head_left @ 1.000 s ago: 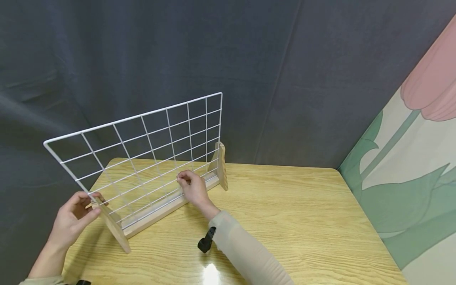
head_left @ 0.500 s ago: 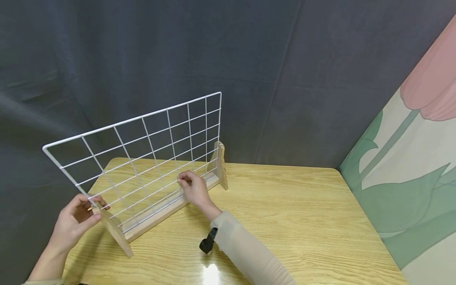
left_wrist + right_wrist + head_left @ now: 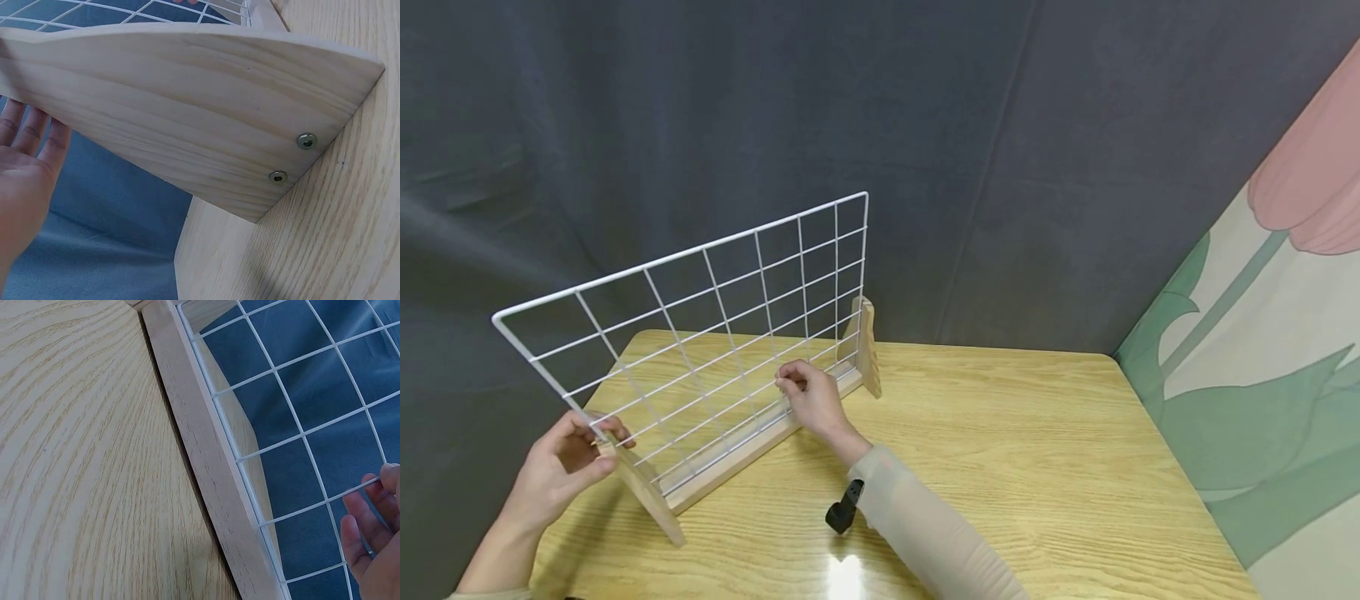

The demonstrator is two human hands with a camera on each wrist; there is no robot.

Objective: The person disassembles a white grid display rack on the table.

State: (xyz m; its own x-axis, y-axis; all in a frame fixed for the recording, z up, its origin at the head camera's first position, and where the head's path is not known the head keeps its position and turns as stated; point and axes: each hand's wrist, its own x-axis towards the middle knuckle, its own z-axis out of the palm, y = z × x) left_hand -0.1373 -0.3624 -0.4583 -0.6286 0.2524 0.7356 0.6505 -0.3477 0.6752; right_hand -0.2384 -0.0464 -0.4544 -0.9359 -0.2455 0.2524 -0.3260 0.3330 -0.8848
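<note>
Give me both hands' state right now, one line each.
Left hand: closed around the upper end of the wooden side panel.
Right hand: closed, thumb and finger pinching the white wire grid.

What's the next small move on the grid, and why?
Probably a gentle test wiggle of the white grid with the right hand, the left hand bracing the left side panel. The right hand pinches a wire, the left holds the panel's upper end, and the grid's bottom edge runs along the wooden bar; full seating can't be told.
</note>
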